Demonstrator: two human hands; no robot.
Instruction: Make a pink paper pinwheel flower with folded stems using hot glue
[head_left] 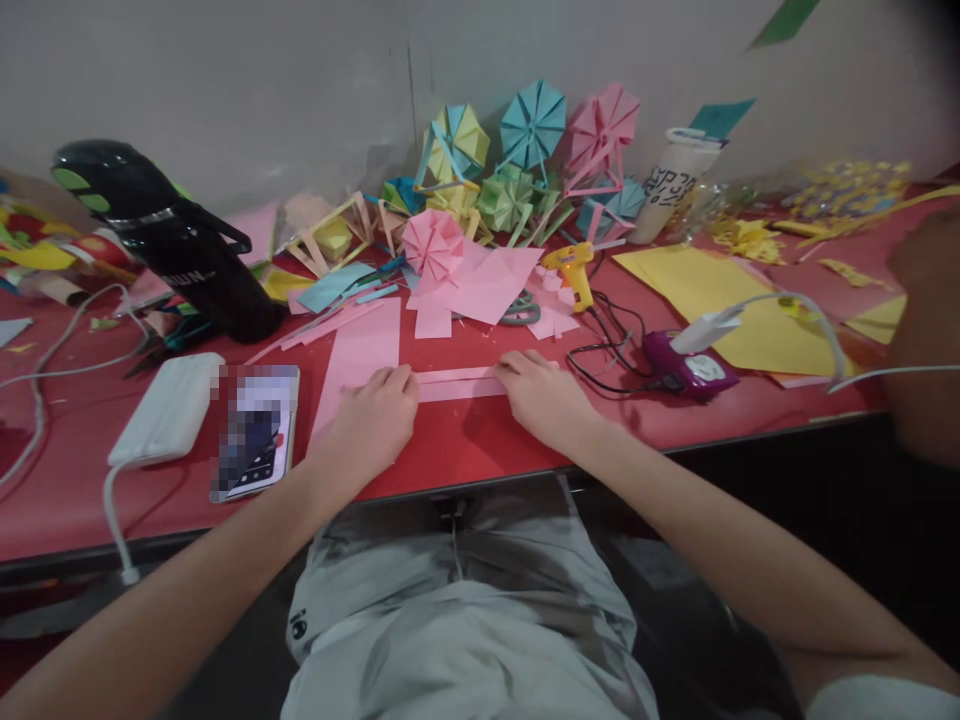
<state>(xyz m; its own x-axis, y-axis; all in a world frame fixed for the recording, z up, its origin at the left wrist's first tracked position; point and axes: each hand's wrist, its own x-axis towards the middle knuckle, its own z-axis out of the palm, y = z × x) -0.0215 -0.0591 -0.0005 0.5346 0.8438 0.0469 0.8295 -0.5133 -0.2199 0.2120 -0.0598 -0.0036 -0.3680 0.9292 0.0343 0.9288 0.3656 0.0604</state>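
Note:
A narrow folded strip of pink paper [461, 384] lies crosswise near the table's front edge. My left hand [381, 415] has its fingers curled and pressed together on the strip's left end. At the right end, my right hand [541, 395] pinches the same strip, thumb and fingers closed on it. The fingertips of both hands partly hide the ends of the paper. Beyond the left hand, a flat pink sheet [365, 340] reaches back under it. More pink paper pieces [487, 285] lie just behind the strip.
Folded paper wheels [532, 125] stand along the wall. A yellow glue gun [576, 272] and purple socket adapter [690, 368] with cables are to the right, by yellow sheets [697, 300]. A phone [259, 430], white power bank [169, 408] and black bottle [187, 250] stand left.

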